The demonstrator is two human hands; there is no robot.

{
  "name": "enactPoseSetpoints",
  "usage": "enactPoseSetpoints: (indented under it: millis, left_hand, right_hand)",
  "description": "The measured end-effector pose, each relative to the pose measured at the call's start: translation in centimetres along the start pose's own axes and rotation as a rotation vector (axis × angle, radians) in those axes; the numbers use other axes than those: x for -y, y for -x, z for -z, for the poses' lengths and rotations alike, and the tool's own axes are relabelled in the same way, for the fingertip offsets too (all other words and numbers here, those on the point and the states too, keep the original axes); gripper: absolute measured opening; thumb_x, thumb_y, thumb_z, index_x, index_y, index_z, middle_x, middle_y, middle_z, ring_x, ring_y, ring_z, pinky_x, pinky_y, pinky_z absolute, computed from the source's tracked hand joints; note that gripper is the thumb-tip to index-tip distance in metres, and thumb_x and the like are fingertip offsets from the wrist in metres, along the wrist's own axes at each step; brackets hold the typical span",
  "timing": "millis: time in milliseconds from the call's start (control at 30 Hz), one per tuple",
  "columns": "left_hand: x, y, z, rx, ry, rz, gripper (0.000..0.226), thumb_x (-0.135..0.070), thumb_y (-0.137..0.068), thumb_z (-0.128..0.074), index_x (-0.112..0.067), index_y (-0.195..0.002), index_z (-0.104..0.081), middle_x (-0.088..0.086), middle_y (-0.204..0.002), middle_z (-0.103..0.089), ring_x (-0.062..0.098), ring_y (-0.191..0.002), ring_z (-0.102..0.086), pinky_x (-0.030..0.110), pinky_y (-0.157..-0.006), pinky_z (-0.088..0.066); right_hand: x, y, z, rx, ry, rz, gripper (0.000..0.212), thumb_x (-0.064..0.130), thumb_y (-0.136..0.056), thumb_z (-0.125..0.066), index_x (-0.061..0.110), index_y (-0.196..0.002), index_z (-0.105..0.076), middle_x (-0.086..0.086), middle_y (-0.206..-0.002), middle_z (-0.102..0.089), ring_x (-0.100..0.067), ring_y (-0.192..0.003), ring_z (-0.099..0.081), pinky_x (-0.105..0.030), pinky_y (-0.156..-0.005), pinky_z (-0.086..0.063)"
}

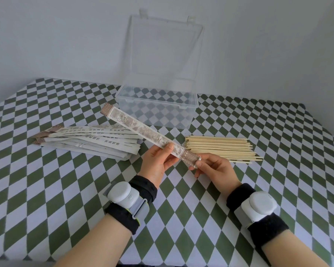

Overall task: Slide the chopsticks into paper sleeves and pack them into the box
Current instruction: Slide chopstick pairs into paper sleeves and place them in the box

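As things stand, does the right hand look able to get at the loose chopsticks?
Probably yes: the chopsticks lie just beyond the right hand, nothing between, though it pinches the sleeve.

Staged workstation, checkered tablecloth (46, 189), bare walls (66, 35)

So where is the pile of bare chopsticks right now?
In the head view the pile of bare chopsticks lies on the checkered table, on the right side, just beyond the right hand and nearer than the clear box.
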State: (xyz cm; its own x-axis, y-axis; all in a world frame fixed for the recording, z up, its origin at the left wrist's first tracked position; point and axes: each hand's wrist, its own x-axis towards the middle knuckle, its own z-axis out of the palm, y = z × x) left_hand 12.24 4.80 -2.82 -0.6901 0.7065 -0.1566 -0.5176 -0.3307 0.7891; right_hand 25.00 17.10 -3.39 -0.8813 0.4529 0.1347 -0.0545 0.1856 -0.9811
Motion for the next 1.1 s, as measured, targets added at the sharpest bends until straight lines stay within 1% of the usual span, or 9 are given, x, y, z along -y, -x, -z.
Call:
enactPoseSetpoints:
  millis: [167,300,433,533,733,800,900,967,1100]
  left_hand:
    - [-0.2,-0.1,-0.3,0.016,-0.004,0.011,0.009,-0.006,-0.088,-0.056,-0.009,-0.095,-0.062,0.007,-0.089,-0.070,0.014,-0.082,-0.069,0.022,-0.065,-0.056]
    - [-0.9,0.0,-0.4,0.017,0.010,0.023,0.011,-0.008,-0.088,-0.058,-0.009,-0.098,-0.062,0.009,-0.093,-0.070,0.016,-0.085,-0.069,0.023,-0.069,-0.057]
    - [-0.4,0.3,-0.2,0.044,-0.114,0.038,0.012,-0.009,-0.089,-0.057,-0.009,-0.100,-0.064,0.012,-0.098,-0.071,0.020,-0.092,-0.069,0.027,-0.076,-0.056]
    - [-0.5,0.5,-0.2,0.032,-0.022,0.046,0.015,-0.009,-0.090,-0.056,-0.005,-0.102,-0.063,0.014,-0.100,-0.070,0.020,-0.092,-0.069,0.025,-0.073,-0.056]
    - [-0.6,0.1,-0.3,-0.022,0.118,0.021,0.023,-0.015,-0.086,-0.060,-0.004,-0.106,-0.062,0.014,-0.099,-0.070,0.023,-0.096,-0.067,0.026,-0.078,-0.056]
    - [-0.8,0.0,-0.3,-0.030,0.129,0.008,0.021,-0.018,-0.085,-0.060,-0.007,-0.103,-0.063,0.011,-0.086,-0.069,0.022,-0.087,-0.068,0.025,-0.074,-0.056]
    - [-1.1,-0.3,-0.1,-0.047,0.175,0.030,0.026,-0.024,-0.090,-0.055,-0.005,-0.107,-0.060,0.013,-0.082,-0.067,0.023,-0.083,-0.069,0.025,-0.070,-0.056]
    - [-1.3,-0.4,0.0,-0.042,0.192,0.055,0.028,-0.026,-0.093,-0.050,-0.002,-0.105,-0.059,0.013,-0.081,-0.068,0.023,-0.081,-0.070,0.026,-0.069,-0.057]
    - [-1.5,-0.5,0.1,-0.037,0.198,0.084,0.030,-0.028,-0.096,-0.046,-0.001,-0.098,-0.059,0.012,-0.078,-0.068,0.023,-0.078,-0.070,0.027,-0.069,-0.057]
  right_hand:
    - [0.6,-0.4,0.5,-0.061,-0.030,-0.087,0.015,0.000,-0.085,-0.055,0.009,-0.086,-0.067,-0.002,-0.077,-0.072,-0.016,-0.066,-0.066,-0.023,-0.065,-0.055]
    - [2.7,-1.2,0.6,-0.045,0.051,-0.104,0.017,0.001,-0.084,-0.059,0.016,-0.088,-0.066,0.006,-0.084,-0.071,-0.009,-0.075,-0.065,-0.018,-0.068,-0.052]
    - [3.9,-2.7,0.1,-0.014,0.338,-0.075,0.015,0.013,-0.082,-0.067,0.028,-0.082,-0.067,0.010,-0.079,-0.069,-0.004,-0.073,-0.061,-0.019,-0.071,-0.052]
    - [5.9,-4.4,-0.2,0.114,0.559,-0.075,0.003,0.021,-0.082,-0.067,0.023,-0.083,-0.069,0.007,-0.081,-0.067,0.000,-0.068,-0.057,-0.012,-0.067,-0.048]
    - [9.2,-7.7,-0.6,0.350,0.936,-0.157,0.013,0.026,-0.087,-0.060,0.017,-0.094,-0.068,0.010,-0.083,-0.062,-0.001,-0.075,-0.056,-0.009,-0.066,-0.043]
    - [10.9,-9.3,-0.1,0.287,0.955,-0.133,0.014,0.024,-0.089,-0.057,0.016,-0.095,-0.067,0.011,-0.079,-0.060,-0.001,-0.073,-0.056,-0.009,-0.064,-0.043]
    - [13.5,-12.8,1.6,-0.026,0.840,-0.096,0.009,0.021,-0.088,-0.060,0.017,-0.091,-0.067,0.008,-0.078,-0.061,-0.005,-0.070,-0.055,-0.016,-0.066,-0.045]
    - [14.0,-15.3,2.5,-0.134,0.914,-0.068,0.010,0.019,-0.087,-0.061,0.014,-0.090,-0.069,0.003,-0.081,-0.063,-0.011,-0.073,-0.056,-0.023,-0.070,-0.045]
    - [13.0,-19.3,2.4,-0.052,1.140,-0.136,0.014,0.018,-0.084,-0.060,0.009,-0.088,-0.070,-0.004,-0.089,-0.068,-0.019,-0.080,-0.060,-0.028,-0.071,-0.047]
